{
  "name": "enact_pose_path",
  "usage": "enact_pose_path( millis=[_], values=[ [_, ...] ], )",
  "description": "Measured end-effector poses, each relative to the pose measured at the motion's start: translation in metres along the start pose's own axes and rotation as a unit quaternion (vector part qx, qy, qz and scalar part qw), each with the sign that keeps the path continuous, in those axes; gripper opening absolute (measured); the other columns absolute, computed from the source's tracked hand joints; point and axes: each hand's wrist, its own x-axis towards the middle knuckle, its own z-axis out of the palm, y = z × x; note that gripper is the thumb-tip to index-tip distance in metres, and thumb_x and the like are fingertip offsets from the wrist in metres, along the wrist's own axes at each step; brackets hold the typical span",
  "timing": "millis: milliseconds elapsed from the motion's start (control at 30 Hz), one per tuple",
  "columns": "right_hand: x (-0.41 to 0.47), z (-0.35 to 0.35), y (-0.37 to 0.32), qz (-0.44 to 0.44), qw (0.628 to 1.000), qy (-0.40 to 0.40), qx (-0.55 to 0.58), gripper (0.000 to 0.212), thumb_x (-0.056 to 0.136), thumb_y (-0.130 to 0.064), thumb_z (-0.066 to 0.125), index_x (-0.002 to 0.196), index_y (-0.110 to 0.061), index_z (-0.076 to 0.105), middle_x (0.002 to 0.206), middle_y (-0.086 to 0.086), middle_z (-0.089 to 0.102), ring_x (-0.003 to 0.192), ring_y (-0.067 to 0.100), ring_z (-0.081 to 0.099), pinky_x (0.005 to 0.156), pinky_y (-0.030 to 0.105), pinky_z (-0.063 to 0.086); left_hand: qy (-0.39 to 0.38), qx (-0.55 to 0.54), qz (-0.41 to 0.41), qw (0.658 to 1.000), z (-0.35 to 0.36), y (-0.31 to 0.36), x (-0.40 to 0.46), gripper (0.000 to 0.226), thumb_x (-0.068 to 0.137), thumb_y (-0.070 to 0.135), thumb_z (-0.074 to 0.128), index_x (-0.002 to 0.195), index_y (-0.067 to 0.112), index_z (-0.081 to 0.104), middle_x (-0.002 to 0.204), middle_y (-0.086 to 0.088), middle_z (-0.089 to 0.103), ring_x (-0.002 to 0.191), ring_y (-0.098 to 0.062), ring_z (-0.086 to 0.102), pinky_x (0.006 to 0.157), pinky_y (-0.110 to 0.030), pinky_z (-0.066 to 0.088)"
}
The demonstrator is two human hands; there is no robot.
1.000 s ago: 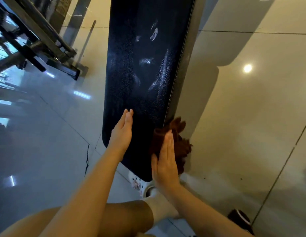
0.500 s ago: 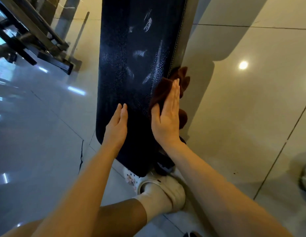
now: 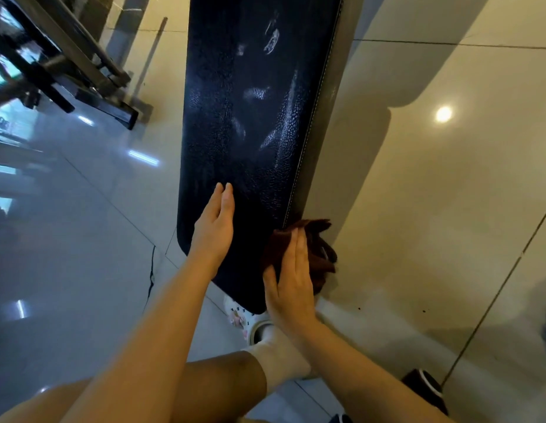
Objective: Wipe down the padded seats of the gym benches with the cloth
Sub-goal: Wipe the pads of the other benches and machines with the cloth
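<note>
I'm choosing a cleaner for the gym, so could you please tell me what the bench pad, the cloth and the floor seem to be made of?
Bench pad: probably vinyl or faux leather, dark and glossy; pebbled grain and a stitched edge seam show.
Cloth: a soft brown fabric, perhaps microfibre or terry; it bunches in fuzzy folds.
Floor: polished tile, likely ceramic or stone; grout lines and a mirrored lamp show.

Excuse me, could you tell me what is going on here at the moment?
A person is wiping the dark padded bench seat with a brown cloth. The right hand presses the cloth flat against the seat's right edge near its close end, while the left hand rests flat on the padding. Pale smudges show farther up the seat.
</note>
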Motion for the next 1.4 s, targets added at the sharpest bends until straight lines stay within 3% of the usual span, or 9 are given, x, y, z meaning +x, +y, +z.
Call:
enact_pose_path(
  millis=[133, 333, 567, 867, 933, 1033, 1167, 1300, 1400],
  values=[
    [0.043, -0.017, -0.018, -0.02, 0.999, 0.003, 0.04, 0.069, 0.095, -0.037, 0.035, 0.149, -0.018, -0.003, 0.157, -0.003, 0.001, 0.147, 0.005, -0.003, 0.12, 0.019, 0.002, 0.003, -0.003, 0.003, 1.0, 0.001, -0.001, 0.001, 0.057, 0.099, 0.058, 0.03, 0.151, 0.035, 0.027, 0.157, 0.013, 0.026, 0.144, -0.011, 0.025, 0.118, -0.035, 0.019],
    [0.111, -0.034, -0.052, -0.01, 0.987, 0.11, 0.116, 0.062, 0.1, -0.018, 0.039, 0.153, -0.001, 0.012, 0.161, 0.013, 0.014, 0.15, 0.023, 0.01, 0.123, 0.035, 0.011, 0.004, 0.011, 0.013, 1.0, 0.002, -0.001, 0.0, 0.06, 0.099, 0.059, 0.028, 0.152, 0.032, 0.025, 0.158, 0.012, 0.025, 0.144, -0.01, 0.024, 0.117, -0.033, 0.018],
    [0.05, -0.01, -0.033, 0.023, 0.993, 0.064, 0.096, 0.062, 0.099, -0.027, 0.034, 0.149, -0.023, -0.003, 0.158, -0.005, 0.002, 0.151, 0.016, 0.005, 0.121, 0.049, 0.015, 0.003, 0.012, 0.01, 1.0, 0.001, -0.002, 0.0, 0.06, 0.098, 0.06, 0.028, 0.152, 0.035, 0.024, 0.158, 0.012, 0.025, 0.144, -0.013, 0.025, 0.117, -0.035, 0.019],
    [0.023, -0.007, -0.035, 0.126, 0.977, 0.007, 0.174, 0.06, 0.097, -0.03, 0.029, 0.141, -0.04, -0.009, 0.163, -0.002, 0.007, 0.15, 0.01, 0.008, 0.122, 0.044, 0.016, -0.001, 0.005, -0.002, 1.0, 0.001, 0.003, -0.004, 0.057, 0.099, 0.058, 0.03, 0.151, 0.037, 0.024, 0.158, 0.012, 0.024, 0.145, -0.014, 0.025, 0.119, -0.039, 0.02],
    [0.04, -0.015, -0.043, 0.106, 0.973, 0.015, 0.202, 0.06, 0.098, -0.026, 0.032, 0.141, -0.043, -0.007, 0.162, -0.005, 0.005, 0.149, 0.006, 0.007, 0.123, 0.038, 0.014, -0.001, 0.011, -0.006, 1.0, 0.001, 0.004, -0.004, 0.056, 0.099, 0.058, 0.029, 0.151, 0.038, 0.024, 0.158, 0.011, 0.024, 0.145, -0.014, 0.025, 0.119, -0.039, 0.019],
    [0.1, -0.037, -0.062, 0.062, 0.97, 0.064, 0.227, 0.056, 0.103, -0.017, 0.031, 0.149, -0.026, 0.0, 0.16, -0.006, 0.009, 0.147, 0.002, 0.006, 0.121, 0.022, 0.006, -0.002, 0.011, -0.009, 1.0, 0.002, 0.004, -0.005, 0.056, 0.099, 0.058, 0.028, 0.151, 0.039, 0.023, 0.159, 0.012, 0.024, 0.145, -0.014, 0.024, 0.119, -0.04, 0.019],
    [0.189, -0.074, -0.088, 0.026, 0.959, 0.113, 0.257, 0.055, 0.104, -0.019, 0.027, 0.155, -0.011, 0.009, 0.163, 0.003, 0.013, 0.149, 0.009, 0.01, 0.121, 0.021, 0.007, -0.003, 0.005, -0.007, 1.0, 0.002, 0.005, -0.006, 0.054, 0.099, 0.057, 0.028, 0.15, 0.04, 0.023, 0.158, 0.014, 0.023, 0.145, -0.014, 0.023, 0.118, -0.038, 0.018],
    [0.179, -0.084, -0.085, 0.015, 0.951, 0.08, 0.299, 0.051, 0.107, -0.02, 0.026, 0.155, -0.009, 0.011, 0.161, -0.002, 0.016, 0.141, -0.005, 0.015, 0.107, 0.0, 0.012, -0.022, 0.016, 0.011, 1.0, -0.002, 0.008, -0.01, 0.05, 0.101, 0.046, 0.036, 0.149, 0.036, 0.028, 0.158, 0.016, 0.02, 0.145, -0.011, 0.022, 0.116, -0.032, 0.017],
    [0.161, -0.089, -0.081, 0.038, 0.941, 0.06, 0.331, 0.049, 0.107, -0.019, 0.027, 0.154, -0.011, 0.014, 0.155, -0.008, 0.023, 0.137, -0.006, 0.021, 0.106, -0.001, 0.016, -0.006, 0.062, 0.029, 0.998, 0.0, 0.009, -0.007, 0.054, 0.099, 0.033, 0.051, 0.149, 0.026, 0.033, 0.159, 0.009, 0.023, 0.145, -0.014, 0.024, 0.115, -0.03, 0.02]
  ],
)
